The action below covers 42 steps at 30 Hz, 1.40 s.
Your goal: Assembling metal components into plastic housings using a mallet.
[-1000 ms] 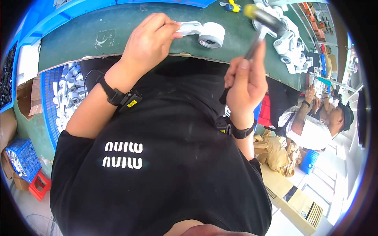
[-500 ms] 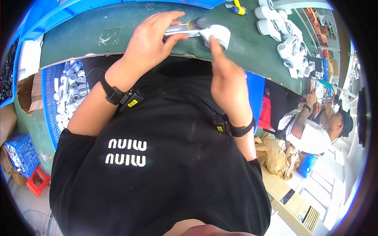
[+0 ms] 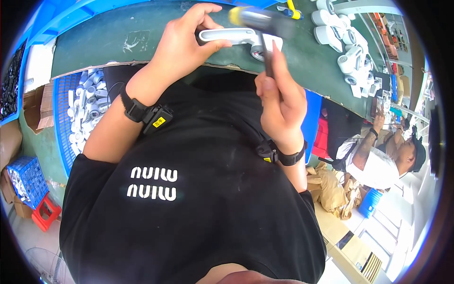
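Observation:
My left hand (image 3: 182,47) grips the handle of a white plastic appliance housing (image 3: 229,34), with thumb on the near side and fingers behind. Its round end lies to the right, partly covered by my right hand and the tool there. In my right hand (image 3: 285,106) is a mallet (image 3: 259,21), its dark handle rising from my fist and its head yellow at one end and dark at the other. The head is blurred by motion and hangs over the housing; whether it touches cannot be made out.
More white housings (image 3: 352,59) are heaped on the green bench (image 3: 165,28) to the right, near another yellow-and-black tool (image 3: 292,10). A blue basket (image 3: 61,118) of white parts stands at lower left. A co-worker (image 3: 378,161) sits at far right.
The mallet has swung, and its head now shows above the housing. My right hand has shifted slightly right and down. The housing has turned a little in my left hand.

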Motion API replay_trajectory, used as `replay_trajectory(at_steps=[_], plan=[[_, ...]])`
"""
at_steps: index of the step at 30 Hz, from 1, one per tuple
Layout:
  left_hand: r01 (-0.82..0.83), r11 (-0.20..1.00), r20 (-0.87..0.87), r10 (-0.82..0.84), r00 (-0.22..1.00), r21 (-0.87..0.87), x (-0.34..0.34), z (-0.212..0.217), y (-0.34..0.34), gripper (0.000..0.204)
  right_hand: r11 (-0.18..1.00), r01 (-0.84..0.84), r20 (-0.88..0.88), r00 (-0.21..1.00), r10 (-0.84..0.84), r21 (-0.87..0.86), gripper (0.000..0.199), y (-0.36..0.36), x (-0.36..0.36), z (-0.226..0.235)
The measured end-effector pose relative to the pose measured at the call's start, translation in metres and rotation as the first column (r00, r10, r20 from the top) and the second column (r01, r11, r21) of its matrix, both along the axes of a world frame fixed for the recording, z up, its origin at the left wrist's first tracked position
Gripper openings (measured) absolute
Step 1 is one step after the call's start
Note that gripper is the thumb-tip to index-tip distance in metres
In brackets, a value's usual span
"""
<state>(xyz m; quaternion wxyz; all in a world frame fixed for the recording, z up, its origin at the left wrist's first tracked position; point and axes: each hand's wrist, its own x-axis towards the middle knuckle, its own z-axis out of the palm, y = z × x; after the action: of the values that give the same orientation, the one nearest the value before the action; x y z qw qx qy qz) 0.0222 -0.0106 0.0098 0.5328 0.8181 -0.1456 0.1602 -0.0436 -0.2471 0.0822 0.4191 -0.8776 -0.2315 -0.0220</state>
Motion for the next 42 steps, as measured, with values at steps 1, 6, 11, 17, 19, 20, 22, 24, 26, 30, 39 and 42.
replay_trajectory(at_steps=[1,6,11,17,19,20,22,24,26,30,39,42], plan=[[0.006,1.000,0.000,-0.006,1.000,-0.003,-0.001,0.008,-0.002,0.061,0.988,-0.022,0.073,0.997,0.011,0.152,0.058,-0.001,-0.003,-0.008],[0.271,0.929,0.608,-0.066,0.791,-0.252,0.027,-0.020,0.001,0.072,0.991,-0.054,0.001,0.999,0.054,-0.123,0.059,0.015,0.011,-0.009],[-0.023,0.999,0.074,0.025,0.997,-0.026,-0.001,0.007,-0.001,0.074,0.987,-0.085,0.192,0.980,0.058,0.136,0.066,0.016,0.008,-0.022],[-0.004,0.999,0.027,0.005,1.000,-0.049,-0.001,0.004,0.005,0.077,0.990,-0.092,0.170,0.979,0.109,-0.103,0.054,0.015,0.006,-0.001],[-0.041,0.999,0.017,0.041,0.999,-0.010,-0.003,0.009,0.002,0.077,0.997,-0.040,0.250,0.968,0.021,0.072,0.054,0.008,0.000,-0.013],[-0.032,0.999,0.004,0.032,0.999,-0.041,-0.006,0.013,-0.001,0.069,0.968,-0.009,0.313,0.947,-0.072,0.251,0.054,0.004,-0.003,-0.020],[-0.025,0.997,-0.008,0.025,1.000,-0.066,-0.006,0.013,-0.003,0.061,0.964,-0.027,0.408,0.909,-0.087,0.264,0.054,-0.001,0.003,-0.025],[-0.019,0.999,-0.007,0.019,1.000,-0.037,-0.006,0.005,-0.004,0.061,0.984,0.032,0.213,0.977,0.006,-0.175,0.054,-0.009,0.008,-0.021],[-0.025,1.000,0.095,0.024,0.995,0.007,-0.004,-0.006,-0.007,0.057,0.977,0.077,0.088,0.994,-0.061,-0.199,0.058,-0.018,-0.002,-0.004],[-0.089,0.982,0.362,0.022,0.932,0.168,0.000,-0.011,-0.003,0.043,0.975,0.102,0.236,0.960,-0.149,0.198,0.056,-0.021,-0.014,-0.016],[-0.065,0.971,0.302,-0.008,0.953,0.230,-0.003,0.000,-0.006,0.028,0.976,0.140,0.001,0.990,-0.142,0.167,0.058,-0.049,-0.007,-0.011],[-0.061,0.972,0.322,-0.016,0.947,0.228,-0.004,0.001,-0.006,0.025,0.833,0.341,-0.197,0.939,-0.282,0.436,0.057,-0.056,-0.005,-0.009]])
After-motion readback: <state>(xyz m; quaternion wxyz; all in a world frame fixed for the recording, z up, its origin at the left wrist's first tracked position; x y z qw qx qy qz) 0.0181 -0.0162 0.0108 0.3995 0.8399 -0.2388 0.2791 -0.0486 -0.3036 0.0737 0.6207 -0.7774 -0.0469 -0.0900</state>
